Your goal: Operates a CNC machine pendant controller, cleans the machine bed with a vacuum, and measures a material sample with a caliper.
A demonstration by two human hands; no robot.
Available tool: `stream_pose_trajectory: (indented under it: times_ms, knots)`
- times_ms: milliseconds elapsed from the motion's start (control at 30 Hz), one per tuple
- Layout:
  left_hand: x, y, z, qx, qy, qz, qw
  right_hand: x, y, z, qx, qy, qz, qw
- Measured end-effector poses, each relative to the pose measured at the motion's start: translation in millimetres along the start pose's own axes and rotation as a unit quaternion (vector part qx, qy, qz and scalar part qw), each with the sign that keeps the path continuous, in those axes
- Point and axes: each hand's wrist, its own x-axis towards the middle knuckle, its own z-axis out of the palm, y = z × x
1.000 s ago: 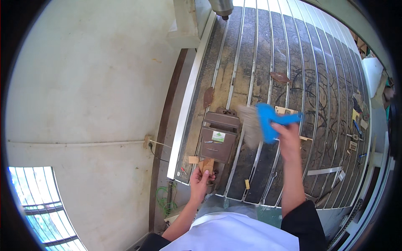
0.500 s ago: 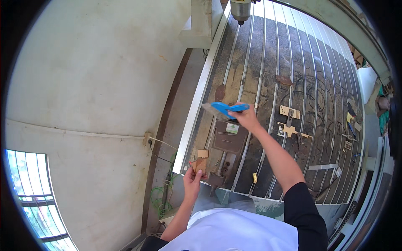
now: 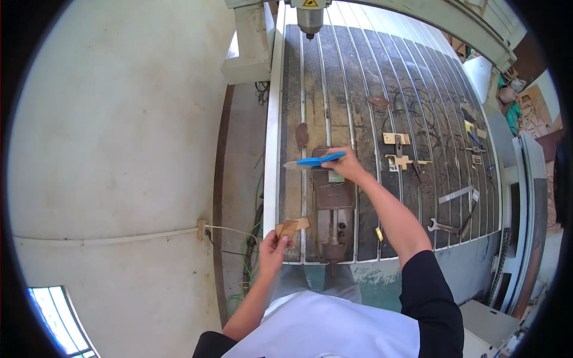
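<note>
My right hand (image 3: 345, 164) is closed round the handle of a blue brush (image 3: 310, 161), held above the far end of a brown metal vise (image 3: 337, 199). The pale bristles point left. Nearer my body, my left hand (image 3: 273, 252) pinches a light brown wooden piece (image 3: 292, 227) beside the vise's screw end. This piece has uneven edges and may be more than one part; my fingers hide its lower end. A small green and white card and several thin metal pins lie on the vise.
The slotted machine table (image 3: 370, 206) carries wooden pieces (image 3: 396, 139), a wrench (image 3: 443, 226), a metal square (image 3: 456, 194) and a small yellow object (image 3: 379, 234). A spindle (image 3: 310, 22) hangs over the far end. A wall (image 3: 119, 149) stands at the left, with cables (image 3: 253, 238) beside the table.
My view has swung round a little. The brush has turned to show its narrower side. In my left hand, the wooden piece has tilted over to the right.
</note>
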Motion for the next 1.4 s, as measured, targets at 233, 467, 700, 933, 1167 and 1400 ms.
stream_pose_trajectory:
  times_ms: [233, 467, 700, 933, 1167, 1400]
  knots:
    - [-5, 10, -79, -0.005, 0.002, -0.022, 1.000, -33, 2, -80, -0.137, 0.005, 0.066, 0.988]
    - [6, 8, -51, -0.020, -0.054, -0.058, 0.997, -143, -11, -154, -0.423, 0.253, 0.196, 0.848]
    - [27, -1, 85, 0.012, -0.241, -0.115, 0.964, -200, -99, -24, 0.002, 0.105, 0.099, 0.990]
    - [12, -30, 151, 0.191, -0.270, -0.050, 0.942, -267, -72, -89, 0.171, 0.313, 0.084, 0.930]
    - [-21, -41, 189, 0.169, -0.262, -0.024, 0.950, -314, 71, -154, 0.098, 0.446, 0.307, 0.835]
    - [-62, -53, 232, 0.114, -0.246, -0.133, 0.953, -344, 86, -166, -0.226, 0.544, 0.217, 0.778]
